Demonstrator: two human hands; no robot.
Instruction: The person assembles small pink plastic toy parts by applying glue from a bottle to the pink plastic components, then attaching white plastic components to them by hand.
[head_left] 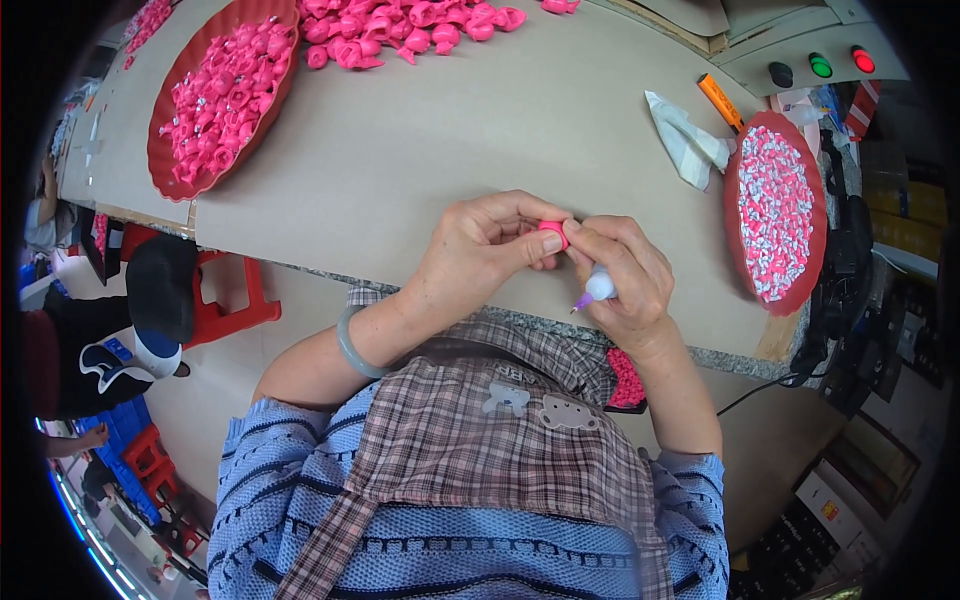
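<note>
Workbench [400, 140] with a beige top extends across the upper view; a red stool [235, 300] stands on the floor to its left. Two red scalloped dishes are positioned on the bench. Left dish [222, 28]: filled with hollow pink plastic parts [230, 100]. Right dish [733, 225]: filled with small pink-and-white pieces [776, 210]. Loose pink parts [400, 25] lie in a pile at the far edge of view, right of the left dish. An orange marker [718, 98] and a crumpled white tissue [685, 140] lie near the right dish.

Held workpiece: one pink plastic piece [553, 232], located above the near part of the bench, between both hands. Left hand [485, 235]: thumb and fingertips pinch the workpiece. Right hand [630, 275]: thumb and index finger close at the workpiece's right side; the remaining fingers curl around a white applicator [600, 285], its purple tip [582, 301] directed down and left.
</note>
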